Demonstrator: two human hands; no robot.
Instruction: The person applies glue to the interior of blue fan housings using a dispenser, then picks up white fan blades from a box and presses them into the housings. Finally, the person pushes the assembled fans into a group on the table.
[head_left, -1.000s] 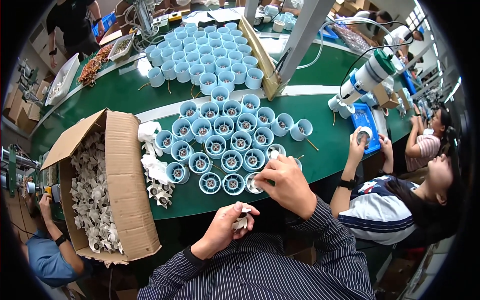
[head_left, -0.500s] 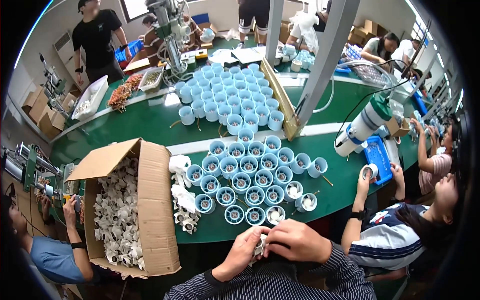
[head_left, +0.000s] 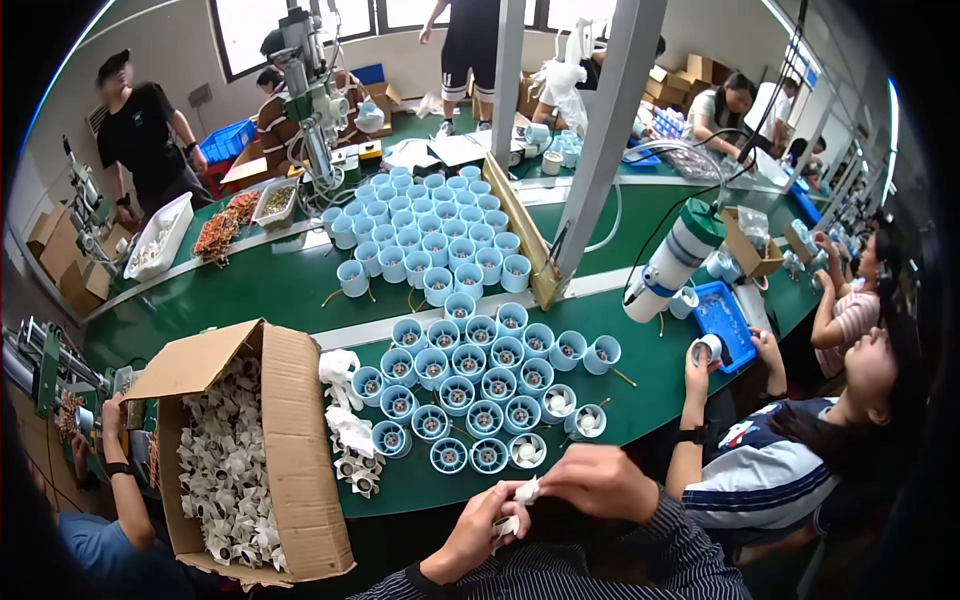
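Note:
Close to the table's front edge, my left hand (head_left: 468, 538) is closed round a small white fan wheel (head_left: 507, 527). A second white fan wheel (head_left: 527, 491) is pinched in the fingertips of my right hand (head_left: 603, 484), just above the left fingers. Beyond my hands, several light-blue round housings (head_left: 430, 422) stand grouped on the green table. The nearest ones show spoked frames inside. White fan wheels sit in three housings at the group's right and front, one of them a front housing (head_left: 527, 452) near my right hand.
An open cardboard box (head_left: 308, 460) full of white fan wheels stands at left, with white gloves (head_left: 350, 430) beside it. More blue housings (head_left: 430, 240) stand farther back. A co-worker at right holds a white ring-shaped part near a blue tray (head_left: 722, 325). A metal post (head_left: 600, 140) rises behind.
The whole view has shifted. My hands have drawn slightly apart, and a white fan wheel now shows in my right fingertips, separate from the one in my left hand.

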